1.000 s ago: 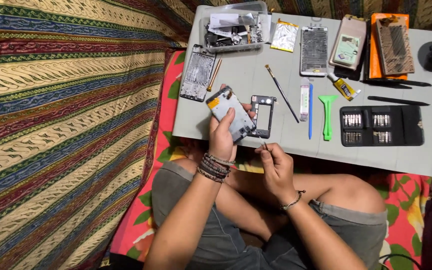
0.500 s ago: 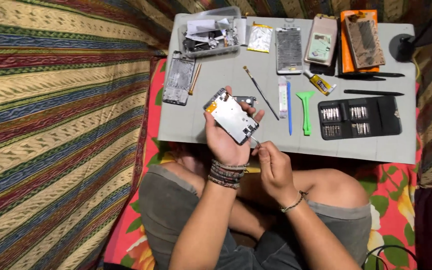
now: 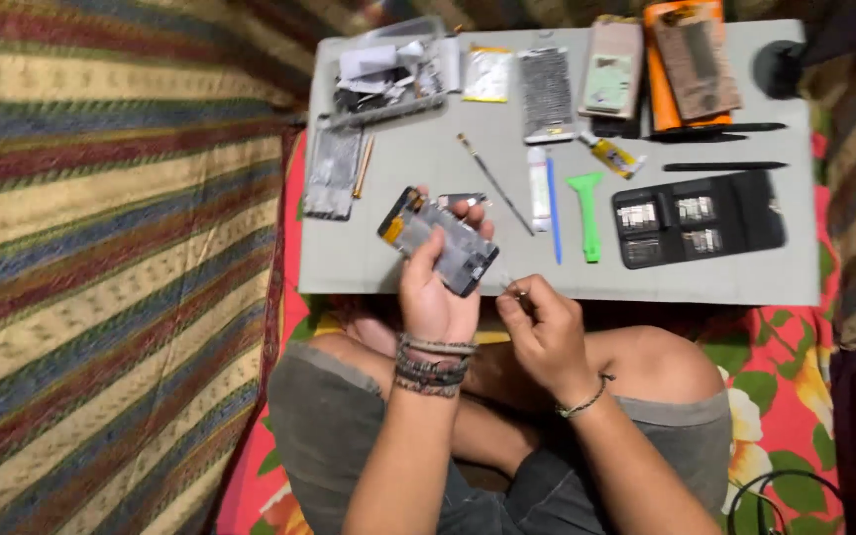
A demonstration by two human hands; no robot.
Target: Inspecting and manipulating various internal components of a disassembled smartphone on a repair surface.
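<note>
Since the earlier frame the left hand (image 3: 438,287) has turned the opened phone body (image 3: 438,242) so its long axis runs from far-left to near-right, w/ the near-right end dropped towards the right hand (image 3: 539,327). Left hand wraps the phone from below, fingers curled over its far edge, held above the near edge of the grey tabletop (image 3: 398,267). Right hand sits just right of it and nearer, fingertips pinched on a tiny thin piece (image 3: 509,284), too small to tell what; that piece is just beside the phone's near-right end, so right hand is the closer one to it.

Further out on the tabletop: small metal part (image 3: 461,199) just beyond the phone, thin metal pick (image 3: 494,183), white tube (image 3: 538,188), blue stick tool (image 3: 553,210), green plastic scraper (image 3: 587,213). Right of those, black open bit case (image 3: 697,218) w/ rows of bits. Far edge: clear tray of scraps (image 3: 388,74), yellow-and-white packet (image 3: 488,73), grey phone panel (image 3: 547,94), pale phone back w/ greenish label (image 3: 610,69), orange flat box (image 3: 686,59) under a brown panel. Small yellow glue tube (image 3: 610,154) lies near-right of the grey panel. Far left: clear sleeve (image 3: 333,170).
</note>
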